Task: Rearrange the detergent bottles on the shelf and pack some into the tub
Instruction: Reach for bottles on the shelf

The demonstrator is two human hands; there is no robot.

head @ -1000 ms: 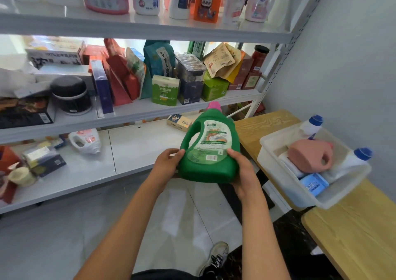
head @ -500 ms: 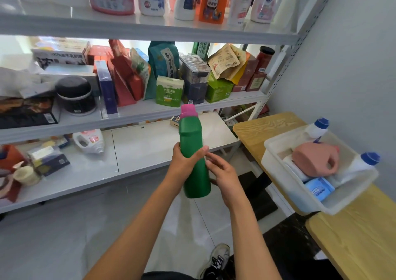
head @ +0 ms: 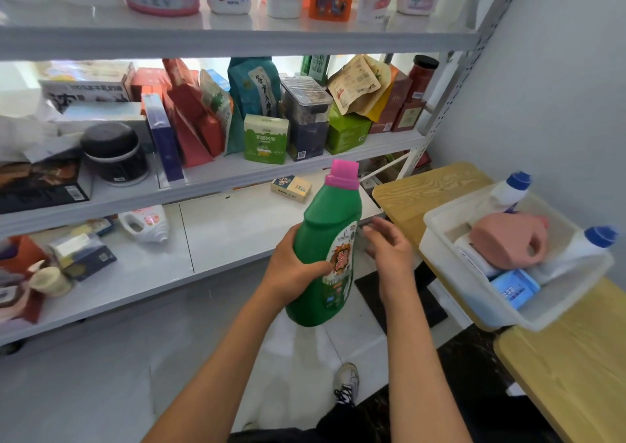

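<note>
Left hand point(head: 298, 266) is wrapped around the middle of the green detergent bottle point(head: 327, 256), thumb across the front label. Right hand point(head: 389, 252) floats just beside it, fingers loose and spread, holding nothing. Bottle's smooth glossy plastic, flattish, tapering to a pink cap point(head: 343, 173). It's mid-air in front of the white shelf point(head: 237, 225), long axis near upright, cap tilted slightly right. The translucent plastic tub point(head: 508, 310) sits on the wooden surface point(head: 576, 358).

Green bottle point(head: 325, 256) with pink cap point(head: 342, 174); white tub point(head: 508, 310).
</note>
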